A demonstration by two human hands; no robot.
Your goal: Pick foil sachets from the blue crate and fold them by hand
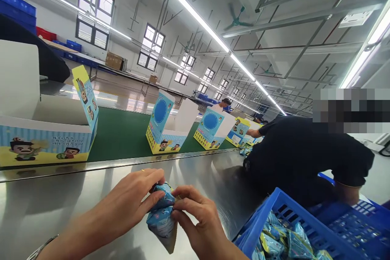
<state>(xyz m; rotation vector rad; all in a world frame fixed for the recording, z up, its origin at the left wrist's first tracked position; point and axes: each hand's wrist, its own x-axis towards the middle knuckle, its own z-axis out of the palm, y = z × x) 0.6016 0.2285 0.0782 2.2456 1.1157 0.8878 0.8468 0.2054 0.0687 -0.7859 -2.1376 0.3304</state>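
My left hand (pixel 131 201) and my right hand (pixel 199 221) are both closed on a small blue printed packet (pixel 161 217), held just above the steel worktop (pixel 61 207). The left fingers pinch its top, with a ring on one finger. The right thumb and fingers grip its right side. The packet's lower end points down toward me.
A blue crate (pixel 307 227) with several similar packets stands at my right. Open display boxes (pixel 166 130) ride a green conveyor belt (pixel 122 134) beyond the worktop, the nearest box (pixel 45 126) at far left. A person in black (pixel 304 158) leans over the bench at right.
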